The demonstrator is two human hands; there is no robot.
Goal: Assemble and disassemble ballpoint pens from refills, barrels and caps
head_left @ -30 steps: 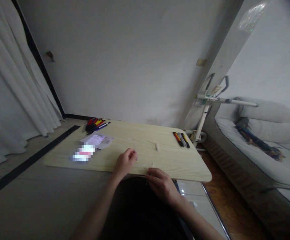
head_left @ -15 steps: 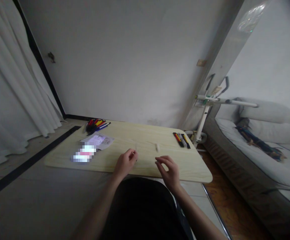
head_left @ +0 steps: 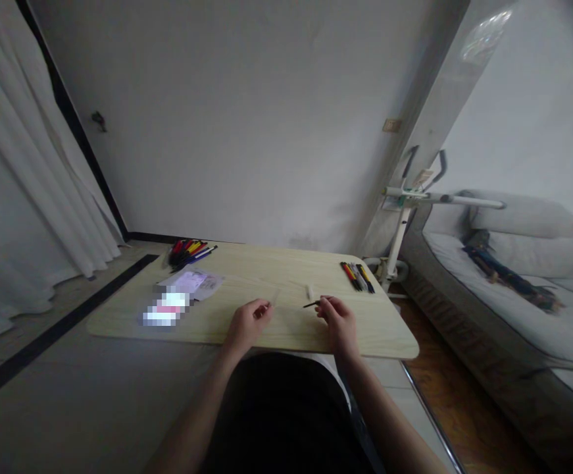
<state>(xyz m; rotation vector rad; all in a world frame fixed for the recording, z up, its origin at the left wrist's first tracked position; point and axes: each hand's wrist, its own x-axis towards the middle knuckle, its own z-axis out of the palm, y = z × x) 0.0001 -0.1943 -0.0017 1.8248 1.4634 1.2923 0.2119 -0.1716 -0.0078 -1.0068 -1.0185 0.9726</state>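
Note:
My left hand [head_left: 252, 321] is just above the pale wooden table [head_left: 261, 263], its thumb and fingers pinched together. From the pinch a thin, clear tube [head_left: 276, 296] points up and away, faint against the wood. My right hand [head_left: 338, 321] is closed on a thin black stick [head_left: 309, 305] that looks like a pen refill; it points left toward the other hand. A small white cylinder [head_left: 310, 291] lies on the table just beyond the stick. The two hands are apart.
Several pens [head_left: 358, 277] lie side by side at the table's right. A heap of coloured pens [head_left: 187, 253] is at the far left corner, with a printed plastic packet [head_left: 192, 282] and a blurred bright screen [head_left: 168, 308] nearer. A sofa [head_left: 513, 283] stands to the right.
The black stick now shows in my right hand, where only a tiny light bit showed at the fingertips before. My right fingers have curled in; my left hand has barely moved.

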